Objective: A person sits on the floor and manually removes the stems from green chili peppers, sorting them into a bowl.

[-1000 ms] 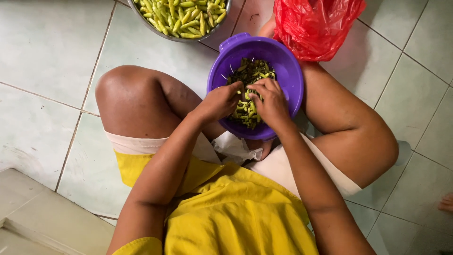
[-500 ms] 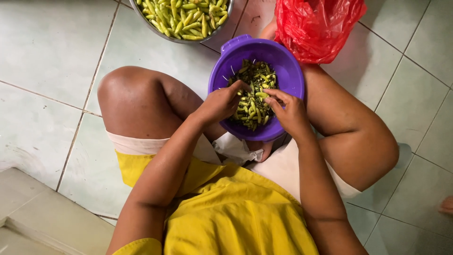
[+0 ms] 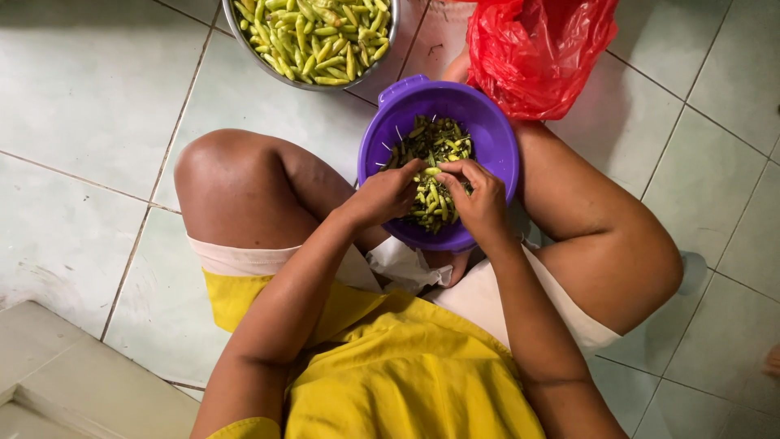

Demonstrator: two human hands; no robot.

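I sit cross-legged on a tiled floor with a purple plastic bowl (image 3: 489,134) between my knees. It holds several small green chilli peppers (image 3: 435,138) and stems. My left hand (image 3: 388,195) and my right hand (image 3: 481,202) meet over the bowl's near side. Together their fingertips pinch one green chilli (image 3: 431,171), the left at its near end, the right from the other side. A metal bowl (image 3: 244,36) full of green chillies (image 3: 313,32) stands on the floor just beyond my left knee.
A crumpled red plastic bag (image 3: 540,49) lies beside the purple bowl at the upper right. Pale green floor tiles (image 3: 89,89) surround me. A low step edge (image 3: 57,382) shows at the lower left. A toe shows at the far right edge (image 3: 772,362).
My right hand pulled away to the right half a second ago and has come back to meet the left over the bowl. Both now pinch one chilli.
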